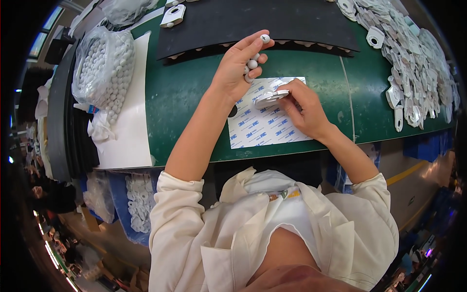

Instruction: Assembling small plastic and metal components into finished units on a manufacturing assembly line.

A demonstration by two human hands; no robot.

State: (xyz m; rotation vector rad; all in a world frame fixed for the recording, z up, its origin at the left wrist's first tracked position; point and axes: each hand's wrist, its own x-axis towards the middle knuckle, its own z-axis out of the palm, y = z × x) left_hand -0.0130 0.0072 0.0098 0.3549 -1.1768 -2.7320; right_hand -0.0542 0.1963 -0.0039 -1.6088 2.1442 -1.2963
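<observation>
My left hand [235,68] is raised over the green table, its fingers curled round several small white balls [252,63]. One more white ball [264,38], with a dark cross-shaped mark on it, is pinched at the tips of its thumb and forefinger. My right hand [307,108] grips a flat white plastic part [270,98] with a rounded end, held low over a white sheet with repeated blue print [248,138]. My fingers hide part of that piece. Beside the sheet's left edge is a small black disc [233,111], partly covered by my left wrist.
A clear bag of white balls [104,68] stands on a white board [138,121] at the left. White plastic parts [413,73] are heaped at the right. A black mat [258,22] spans the back; a white part [173,16] lies at its left corner. Bins hang below the table.
</observation>
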